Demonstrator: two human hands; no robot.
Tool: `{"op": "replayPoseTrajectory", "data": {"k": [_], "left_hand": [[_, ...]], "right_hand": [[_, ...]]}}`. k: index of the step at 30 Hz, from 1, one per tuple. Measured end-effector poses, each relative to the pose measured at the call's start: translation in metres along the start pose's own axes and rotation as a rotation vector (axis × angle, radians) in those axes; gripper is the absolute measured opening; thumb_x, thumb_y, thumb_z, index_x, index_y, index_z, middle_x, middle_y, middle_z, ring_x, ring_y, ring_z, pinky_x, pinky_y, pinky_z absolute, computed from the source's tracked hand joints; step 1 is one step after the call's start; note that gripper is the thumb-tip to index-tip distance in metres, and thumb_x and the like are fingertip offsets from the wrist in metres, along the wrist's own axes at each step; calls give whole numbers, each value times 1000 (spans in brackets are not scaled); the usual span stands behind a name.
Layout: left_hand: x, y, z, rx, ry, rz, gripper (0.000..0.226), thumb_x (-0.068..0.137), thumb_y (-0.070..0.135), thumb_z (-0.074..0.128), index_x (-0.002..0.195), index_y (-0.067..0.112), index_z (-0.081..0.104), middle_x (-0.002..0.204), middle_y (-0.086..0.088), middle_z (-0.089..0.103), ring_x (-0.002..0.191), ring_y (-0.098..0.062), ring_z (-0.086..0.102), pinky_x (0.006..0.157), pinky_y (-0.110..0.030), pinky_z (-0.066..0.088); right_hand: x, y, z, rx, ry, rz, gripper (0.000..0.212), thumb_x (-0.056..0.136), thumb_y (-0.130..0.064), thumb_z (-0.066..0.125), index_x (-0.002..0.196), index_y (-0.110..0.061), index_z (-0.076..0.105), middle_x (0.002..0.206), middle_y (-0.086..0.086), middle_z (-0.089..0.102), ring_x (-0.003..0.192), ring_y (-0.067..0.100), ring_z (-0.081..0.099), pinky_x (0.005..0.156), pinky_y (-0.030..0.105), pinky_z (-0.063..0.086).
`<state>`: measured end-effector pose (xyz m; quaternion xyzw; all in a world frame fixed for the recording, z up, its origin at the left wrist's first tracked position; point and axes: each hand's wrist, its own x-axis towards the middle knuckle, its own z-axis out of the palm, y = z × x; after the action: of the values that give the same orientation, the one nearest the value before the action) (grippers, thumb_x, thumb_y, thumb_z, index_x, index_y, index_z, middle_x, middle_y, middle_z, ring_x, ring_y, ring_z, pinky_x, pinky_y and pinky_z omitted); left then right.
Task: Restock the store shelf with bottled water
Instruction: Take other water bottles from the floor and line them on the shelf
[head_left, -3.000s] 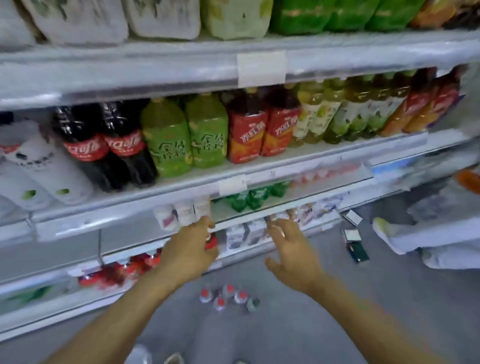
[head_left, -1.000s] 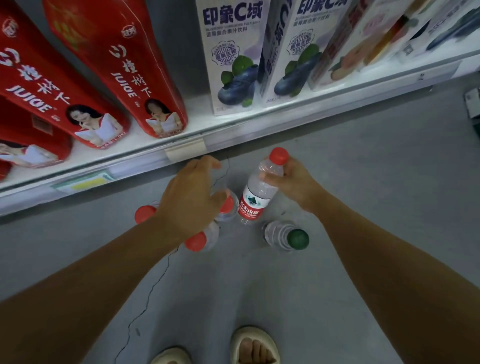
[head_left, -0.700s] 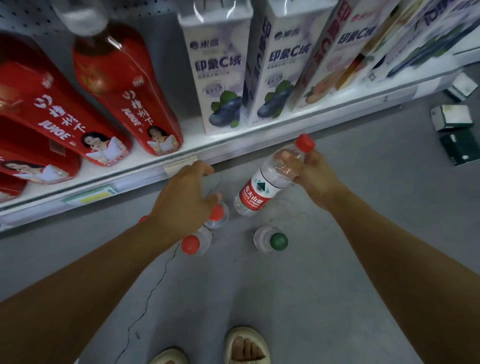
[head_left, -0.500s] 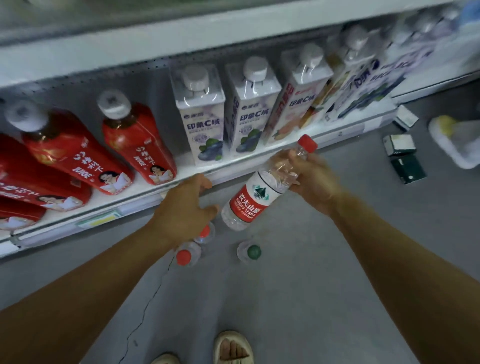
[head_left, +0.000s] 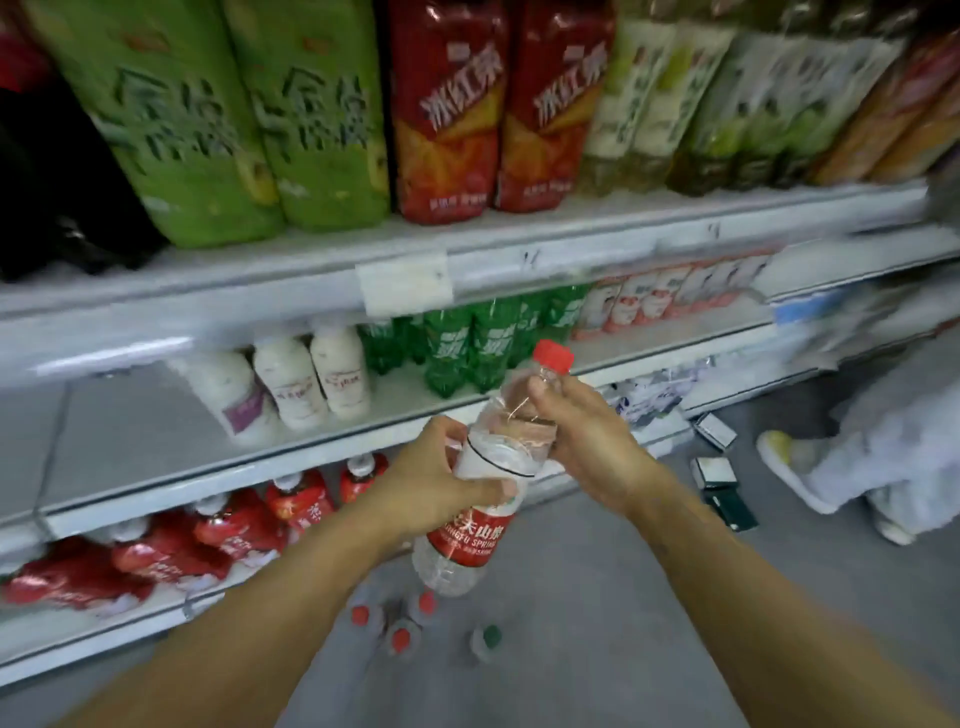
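Note:
A clear water bottle (head_left: 470, 540) with a red cap and red label is held tilted in front of the shelves. My right hand (head_left: 582, 441) grips its upper part just below the cap. My left hand (head_left: 436, 480) holds its middle, thumb across the front. Several more water bottles (head_left: 400, 626) stand on the grey floor below, seen from above by their red caps, one with a green cap (head_left: 488, 636). The middle shelf (head_left: 130, 441) has a bare stretch on the left beside white bottles.
Big green, red and yellow drink bottles fill the upper shelf (head_left: 519, 249). Green soda bottles and white milk bottles (head_left: 311, 382) stand on the middle shelf. Red juice bottles (head_left: 208, 530) lie below. Another person's shoes (head_left: 795, 467) and small boxes (head_left: 719, 483) are on the floor at right.
The view has risen from the floor to the shelves. My right hand has lifted the bottle up, and my left hand has left the floor bottles and taken hold of its middle.

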<state>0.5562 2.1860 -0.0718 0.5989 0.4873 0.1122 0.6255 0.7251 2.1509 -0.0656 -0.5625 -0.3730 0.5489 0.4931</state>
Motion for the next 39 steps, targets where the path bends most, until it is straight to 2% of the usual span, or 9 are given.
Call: {"op": "replayPoseTrajectory", "data": {"k": [2,6,9,12,15,20,24,29,39], "left_hand": [[-25,35,-15,52,51,53,67,58,30,87,110,19,46,105,1,63,93,-14,63,84,-35,53],[-77,101,-43,73,144,156,54,69,27,82,108,21,46,102,8,62,91,-8,61,80,-31,53],[-113,142,-59,5,207,212,50,69,24,83,105,20,49,101,2,65,92,-15,65,84,-41,54],[-148,181,-75,-15,289,261,47,69,24,83,101,23,49,105,2,64,94,-14,63,87,-40,53],[-181,220,-90,-15,385,327,52,65,28,85,102,19,50,103,1,67,95,-17,65,88,-45,52],[-233,274,-118,-49,542,415,43,71,21,81,100,16,50,97,-1,67,89,-17,66,84,-42,54],[-274,304,-144,-65,678,469,46,70,27,81,100,20,48,100,0,66,88,-19,67,82,-42,55],[-324,336,-176,-68,790,552,43,71,27,80,99,20,48,98,-2,66,87,-19,67,78,-40,56],[-381,390,-256,-70,887,661,43,72,27,80,98,20,47,99,-2,63,88,-21,65,79,-41,56]], "right_hand": [[-9,-46,14,-39,-28,-46,31,83,-43,63,99,-17,63,92,0,72,98,24,68,86,42,50],[-26,-137,43,-108,-72,-133,36,84,-45,60,104,-14,60,102,8,69,103,30,65,93,44,48],[-40,-201,64,-201,-148,-221,37,84,-43,57,108,-15,59,101,-2,71,99,16,66,88,33,49],[-59,-263,83,-356,-220,-326,33,96,-35,50,110,-7,56,96,-3,68,88,3,66,75,15,48],[-76,-315,98,-467,-244,-452,38,97,-40,46,111,-6,56,103,3,67,95,9,65,84,22,51],[-94,-395,121,-570,-104,-654,32,98,-42,40,122,-24,52,117,-8,60,109,8,56,97,32,46],[-108,-445,139,-765,11,-840,38,95,-37,49,130,-22,45,123,-7,55,114,9,51,92,24,39],[-114,-486,180,-931,79,-1053,47,92,-31,57,135,-22,39,136,-3,42,126,11,37,105,28,30],[-91,-533,261,-1243,160,-1112,62,92,-37,57,144,-22,27,147,-1,30,135,18,21,113,33,21]]}}
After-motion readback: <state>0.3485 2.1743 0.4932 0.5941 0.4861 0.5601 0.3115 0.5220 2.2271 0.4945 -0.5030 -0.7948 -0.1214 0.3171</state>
